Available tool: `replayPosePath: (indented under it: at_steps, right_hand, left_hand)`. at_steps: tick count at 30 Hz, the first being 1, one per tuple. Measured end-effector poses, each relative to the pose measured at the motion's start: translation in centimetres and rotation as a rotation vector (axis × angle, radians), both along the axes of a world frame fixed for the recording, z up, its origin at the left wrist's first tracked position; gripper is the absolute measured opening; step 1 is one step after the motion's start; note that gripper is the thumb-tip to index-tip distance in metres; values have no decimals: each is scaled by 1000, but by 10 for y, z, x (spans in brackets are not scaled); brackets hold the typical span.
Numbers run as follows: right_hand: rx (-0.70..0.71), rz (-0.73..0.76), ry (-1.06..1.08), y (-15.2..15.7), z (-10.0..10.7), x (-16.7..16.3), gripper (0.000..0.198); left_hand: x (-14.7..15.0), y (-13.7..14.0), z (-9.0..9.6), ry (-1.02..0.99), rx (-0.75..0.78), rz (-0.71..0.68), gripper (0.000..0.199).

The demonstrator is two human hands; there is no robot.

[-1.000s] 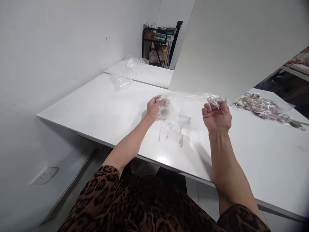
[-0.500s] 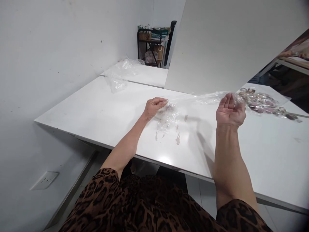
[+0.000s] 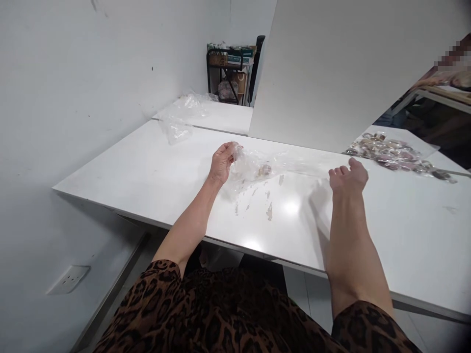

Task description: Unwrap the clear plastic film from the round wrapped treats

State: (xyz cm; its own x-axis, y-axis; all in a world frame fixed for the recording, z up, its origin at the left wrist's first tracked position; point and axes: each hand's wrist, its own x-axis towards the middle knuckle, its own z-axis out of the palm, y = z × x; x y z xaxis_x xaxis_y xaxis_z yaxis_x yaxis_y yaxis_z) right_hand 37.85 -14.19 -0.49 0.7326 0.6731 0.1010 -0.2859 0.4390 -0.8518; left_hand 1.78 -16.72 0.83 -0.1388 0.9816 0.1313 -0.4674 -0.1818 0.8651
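Note:
My left hand (image 3: 222,164) is closed on a bunched end of a clear plastic bag (image 3: 250,164), held just above the white table (image 3: 184,196). Inside or behind the film, a small pinkish-brown thing (image 3: 265,169) shows; its kind is too blurred to tell. From there the film stretches thinly to the right, up to the curled fingers of my right hand (image 3: 349,177). That hand is closed at the film's far end, its fingertips partly hidden by the wrist's turn.
A large pale panel (image 3: 316,73) stands across the table's back. To the right lies a pile of small wrapped items (image 3: 393,149) in clear plastic. Crumpled plastic (image 3: 180,117) rests at the back left, near the wall. A black shelf rack (image 3: 225,66) stands beyond.
My left hand has moved slightly left and up, gathering the film. My right hand has turned and dropped a little, its palm no longer facing me. The pinkish-brown thing shows more distinctly.

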Motion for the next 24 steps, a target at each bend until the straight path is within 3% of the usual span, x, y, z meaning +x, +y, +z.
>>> replayPosePath:
  at_steps: [4, 7, 9, 12, 15, 19, 21, 24]
  right_hand:
    - [16, -89, -292, -5, -3, -46, 31]
    - [-25, 125, -523, -18, -2, -87, 35]
    - [-125, 267, -581, -27, -3, -107, 38]
    - [-263, 425, -611, -37, -5, -121, 40]
    - [-311, 506, -635, -42, -7, -125, 41]
    - [-306, 526, -655, -40, -8, -124, 41]
    - [-304, 520, -645, -37, -9, -122, 42]
    - [-305, 516, -614, -34, -10, -119, 42]
  left_hand:
    - [-3, -4, 6, 98, -6, -117, 35]
    - [-3, -6, 6, 268, -56, -199, 58]
    - [-3, -7, 3, 415, -87, -203, 61]
    - [0, -8, -6, 688, -68, -167, 54]
    - [5, -11, -14, 924, -61, -113, 59]
    - [12, -16, -16, 1229, -17, -81, 18]
    - [15, -17, -11, 1242, 41, -34, 19]
    - [20, -18, 7, 982, 36, -49, 23]
